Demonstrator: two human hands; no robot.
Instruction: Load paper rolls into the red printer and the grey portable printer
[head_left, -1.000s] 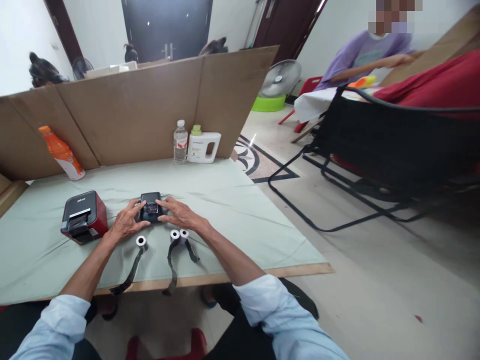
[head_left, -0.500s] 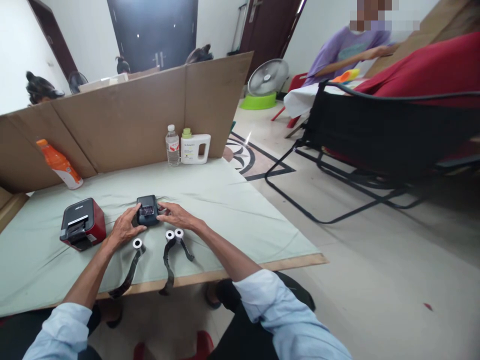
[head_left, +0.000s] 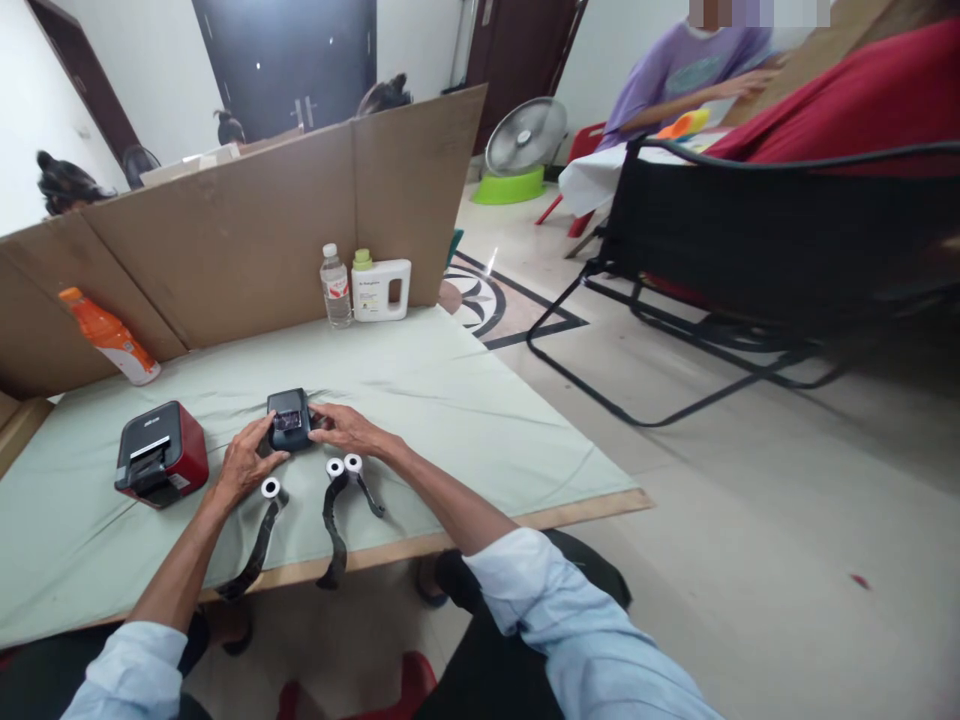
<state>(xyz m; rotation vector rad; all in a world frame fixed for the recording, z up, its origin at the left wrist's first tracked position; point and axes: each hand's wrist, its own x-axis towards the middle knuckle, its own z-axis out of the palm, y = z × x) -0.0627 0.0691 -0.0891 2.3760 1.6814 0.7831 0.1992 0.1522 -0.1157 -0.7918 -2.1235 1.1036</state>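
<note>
Head view: the left hand [head_left: 246, 462] and the right hand [head_left: 349, 430], fingers spread, touch opposite sides of a black device [head_left: 289, 424]. Three rolls [head_left: 271, 496] stand nearby.

White wall [head_left: 416, 50]; dark door [head_left: 285, 60]; pale floor [head_left: 712, 560] (partly patterned).

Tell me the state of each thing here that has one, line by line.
Small device: between left hand and right hand, touched by both
Red-black device: looks closed
Rolls: upright, tails unwound
Orange bottle: capped
Water bottle: capped, upright
Jug: capped, upright
Fan: spinning or not, cannot tell
Black chair: unfolded
Double door: shut
</note>
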